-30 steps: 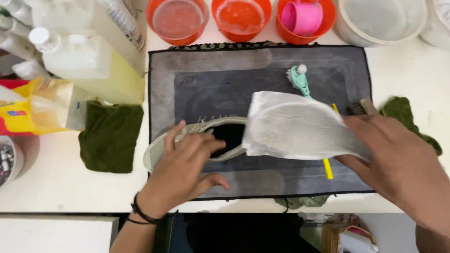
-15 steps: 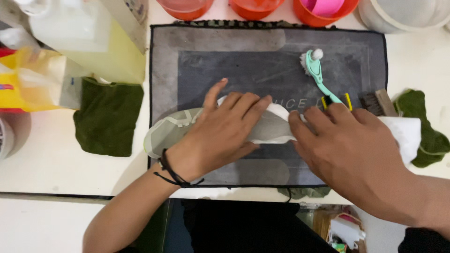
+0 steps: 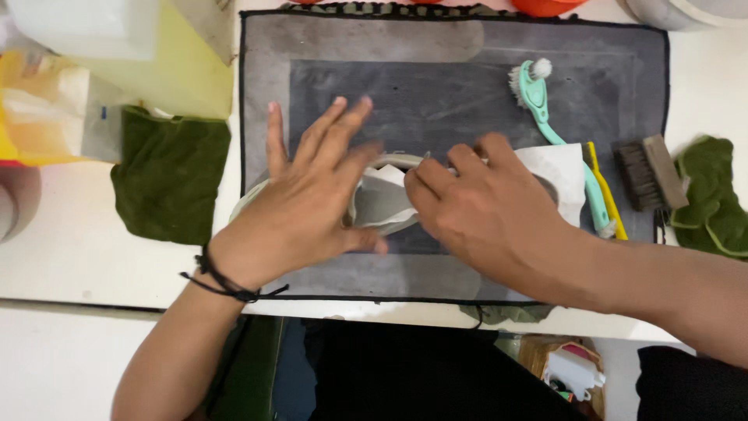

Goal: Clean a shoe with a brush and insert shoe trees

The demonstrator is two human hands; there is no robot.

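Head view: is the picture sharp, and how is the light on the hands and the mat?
Head view: light is soft and even, with no hard shadows; the left hand is slightly motion-blurred at the fingertips, the right hand sharper; the grey mat shows no glare; the top edge is washed out.

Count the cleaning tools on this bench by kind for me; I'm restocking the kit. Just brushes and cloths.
Brushes: 3 (teal brush, yellow-handled brush beside it, dark-bristled block brush)
Green cloths: 2 (left cloth, right cloth)
Total: 5
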